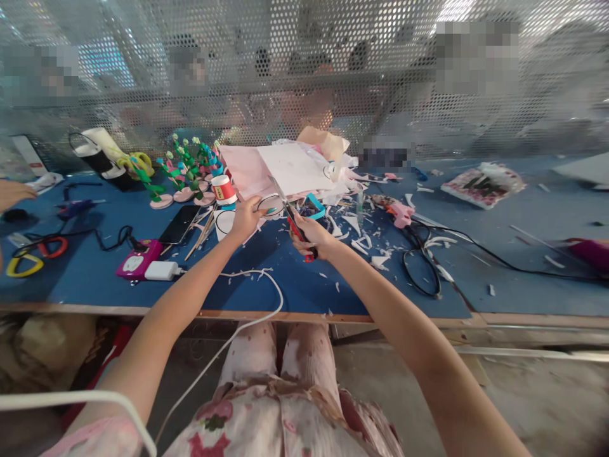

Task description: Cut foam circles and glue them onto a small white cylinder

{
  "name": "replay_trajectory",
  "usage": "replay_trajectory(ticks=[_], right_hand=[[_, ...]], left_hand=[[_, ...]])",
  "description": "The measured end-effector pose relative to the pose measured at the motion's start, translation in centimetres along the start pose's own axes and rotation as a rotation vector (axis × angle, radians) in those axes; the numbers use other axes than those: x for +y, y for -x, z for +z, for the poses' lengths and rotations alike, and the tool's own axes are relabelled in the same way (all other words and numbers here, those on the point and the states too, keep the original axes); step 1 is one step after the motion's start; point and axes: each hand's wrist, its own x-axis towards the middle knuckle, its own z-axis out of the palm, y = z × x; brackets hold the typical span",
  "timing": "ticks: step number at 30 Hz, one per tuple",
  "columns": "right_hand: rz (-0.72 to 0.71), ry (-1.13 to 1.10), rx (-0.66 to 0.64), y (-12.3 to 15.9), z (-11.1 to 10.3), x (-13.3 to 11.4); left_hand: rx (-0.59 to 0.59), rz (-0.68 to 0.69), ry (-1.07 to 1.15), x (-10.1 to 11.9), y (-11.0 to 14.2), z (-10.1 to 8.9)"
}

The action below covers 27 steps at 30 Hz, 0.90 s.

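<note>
My right hand [310, 236] is closed round the red handles of a pair of scissors [291, 219], blades pointing up and left. My left hand [246, 219] pinches the lower edge of a white sheet [295, 168] that leans up over a pink sheet [240, 171]. The scissor blades meet the white sheet near its lower left corner. Both hands hover above the blue table [295, 279], with white paper scraps [361, 241] scattered around them.
Green and pink foam flowers [183, 174] and a red-and-white cup [223, 189] stand to the left, next to a phone [179, 223], a pink power strip [137, 259] and loose scissors [23, 263]. Black cables [423, 266] lie right. Another person's hand [14, 192] shows far left. A perforated screen [304, 70] closes the back.
</note>
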Motion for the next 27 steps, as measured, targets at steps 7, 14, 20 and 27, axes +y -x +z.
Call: replay_trajectory(ticks=[7, 14, 20, 27], right_hand=[[-0.019, 0.057, 0.036, 0.0, 0.2, 0.2], [0.009, 0.059, 0.027, 0.2, 0.3, 0.2], [-0.009, 0.055, 0.029, 0.1, 0.3, 0.3], [0.008, 0.038, 0.028, -0.1, 0.4, 0.3]], left_hand=[[-0.028, -0.024, -0.108, 0.1, 0.1, 0.0], [-0.087, 0.023, -0.094, 0.5, 0.4, 0.0], [-0.146, 0.076, -0.114, 1.0, 0.7, -0.1], [-0.116, 0.053, -0.108, 1.2, 0.6, 0.0]])
